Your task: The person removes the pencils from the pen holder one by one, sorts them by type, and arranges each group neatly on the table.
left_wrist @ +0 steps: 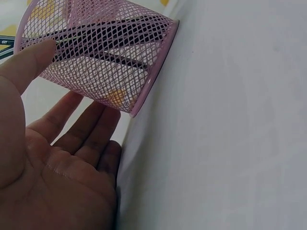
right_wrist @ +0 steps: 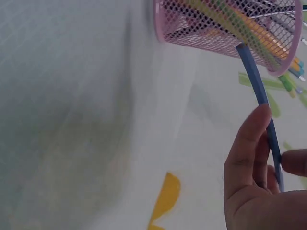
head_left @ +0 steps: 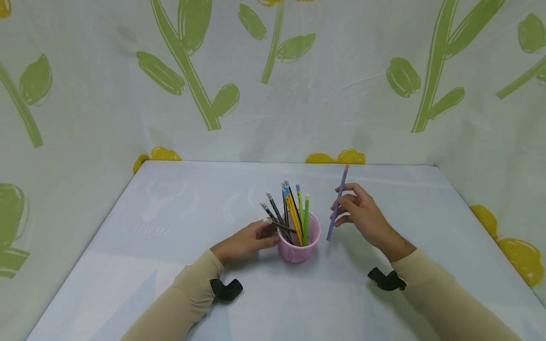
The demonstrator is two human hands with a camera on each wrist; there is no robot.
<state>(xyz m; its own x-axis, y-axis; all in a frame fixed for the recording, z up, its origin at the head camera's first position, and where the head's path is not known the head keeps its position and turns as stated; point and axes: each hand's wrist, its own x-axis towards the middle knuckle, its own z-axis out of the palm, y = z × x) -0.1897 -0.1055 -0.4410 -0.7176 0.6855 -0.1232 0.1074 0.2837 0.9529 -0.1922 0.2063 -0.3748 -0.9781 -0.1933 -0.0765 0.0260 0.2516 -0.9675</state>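
Observation:
A pink mesh pencil cup (head_left: 295, 255) stands upright on the table, holding several black, yellow and green pencils (head_left: 306, 220) that lean at different angles. My left hand (head_left: 254, 240) is at the cup's left side, its thumb overlapping the mesh near the rim and its relaxed fingers close along the wall in the left wrist view. To the right of the cup, my right hand (head_left: 360, 213) pinches a purple pencil (head_left: 342, 184) between thumb and fingers. That pencil is held nearly upright with its orange-pink end up, its lower end beside the cup.
The pale table (head_left: 179, 303) has a straight back edge and angled sides. White fabric (head_left: 341, 113) printed with green leaves and yellow flowers rises behind and at both sides. A black band piece (head_left: 386, 279) sticks out at each beige sleeve (head_left: 439, 289).

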